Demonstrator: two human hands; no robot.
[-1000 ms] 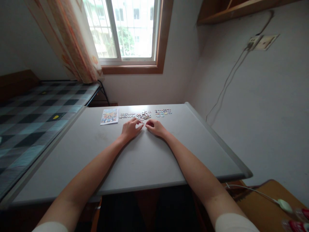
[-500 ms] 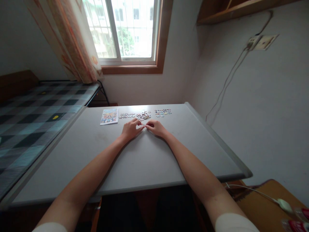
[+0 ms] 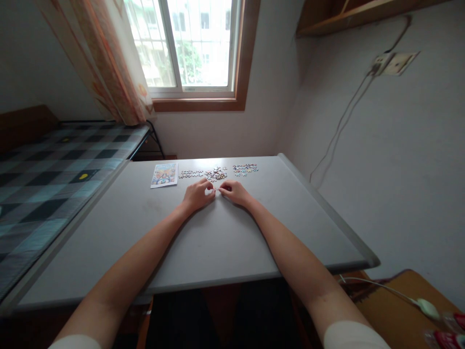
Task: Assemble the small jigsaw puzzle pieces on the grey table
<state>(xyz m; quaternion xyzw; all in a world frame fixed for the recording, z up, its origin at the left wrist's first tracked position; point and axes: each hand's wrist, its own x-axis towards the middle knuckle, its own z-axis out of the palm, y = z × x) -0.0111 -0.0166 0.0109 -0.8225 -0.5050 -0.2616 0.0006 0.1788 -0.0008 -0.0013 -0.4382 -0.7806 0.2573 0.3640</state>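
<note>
My left hand [image 3: 198, 194] and my right hand [image 3: 235, 191] meet near the middle of the table, thumbs and fingertips pinched around a small jigsaw puzzle piece [image 3: 217, 189] between them. Fingers hide most of the piece. Just beyond my hands lies a loose heap of puzzle pieces [image 3: 216, 174]. To its left is a flat group of pieces [image 3: 191, 174], and to its right another spread of pieces [image 3: 245, 169]. A printed picture card [image 3: 164, 175] lies flat on the table, left of the pieces.
The pale table [image 3: 218, 242] spans the space before me. A bed with a checked cover [image 3: 65, 169] stands on the left, and a window [image 3: 199, 43] is beyond. A cord [image 3: 337, 126] hangs on the right wall. A wooden stool [image 3: 395, 310] stands at lower right.
My left fingertips have shifted very slightly left, leaving a little more space between the hands. The puzzle groups and the card stay where they were.
</note>
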